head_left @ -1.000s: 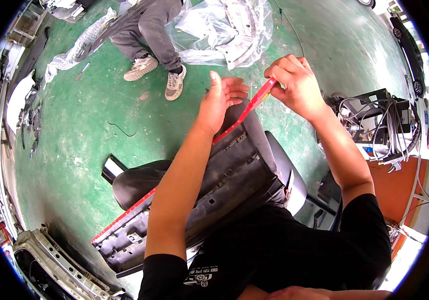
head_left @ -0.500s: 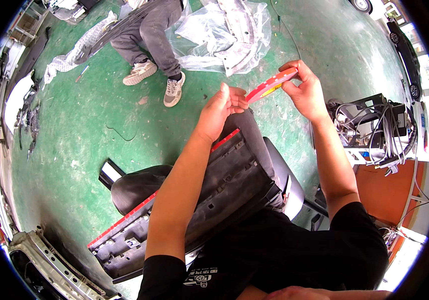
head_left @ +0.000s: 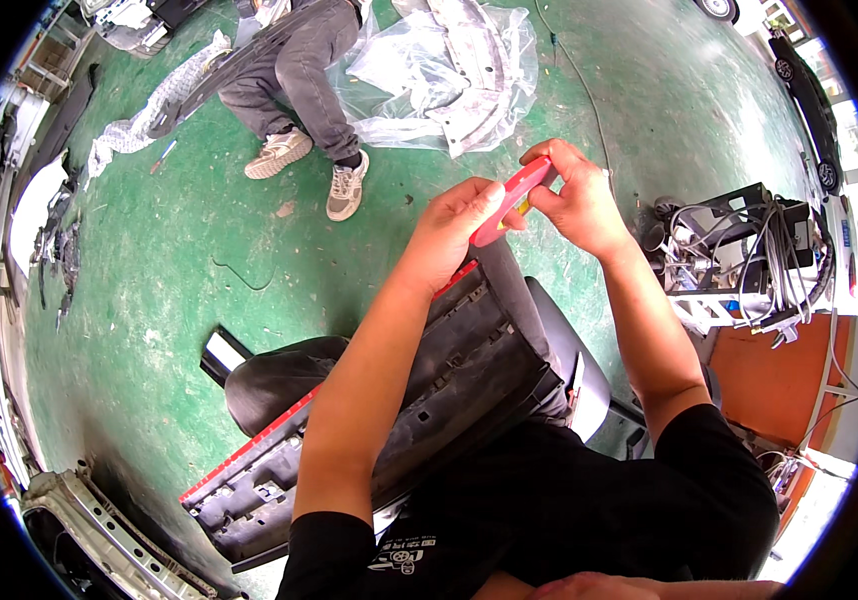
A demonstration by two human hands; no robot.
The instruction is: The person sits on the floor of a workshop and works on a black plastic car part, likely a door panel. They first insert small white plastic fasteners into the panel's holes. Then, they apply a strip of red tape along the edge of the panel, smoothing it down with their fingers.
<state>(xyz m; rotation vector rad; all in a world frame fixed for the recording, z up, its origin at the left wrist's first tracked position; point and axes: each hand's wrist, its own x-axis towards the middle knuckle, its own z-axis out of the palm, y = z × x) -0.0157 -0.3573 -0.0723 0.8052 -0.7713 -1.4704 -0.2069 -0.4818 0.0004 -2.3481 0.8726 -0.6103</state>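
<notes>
A roll of red tape [head_left: 505,214] with a yellow inner side is held up in front of me, seen nearly edge-on. My right hand [head_left: 581,205] pinches its upper right part between thumb and fingers. At its near left end, my left hand [head_left: 454,228] presses its thumb against the rim, its fingers partly hidden behind the thumb and roll. Below both hands, a long black plastic trim panel [head_left: 449,400] lies tilted across my lap. A strip of red tape [head_left: 254,447] runs along the panel's far edge, partly covered by my left forearm.
Another person's legs and shoes [head_left: 346,185] are ahead on the green floor [head_left: 149,330]. Clear plastic sheeting [head_left: 399,100] surrounds a pale curved part nearby. At right stands a cart with tangled cables [head_left: 769,240]; a metal car part [head_left: 99,530] lies at lower left.
My left hand has gone from spread fingers beside the tape roll to gripping it. My right hand has lowered slightly and shifted left, tilting the roll more steeply.
</notes>
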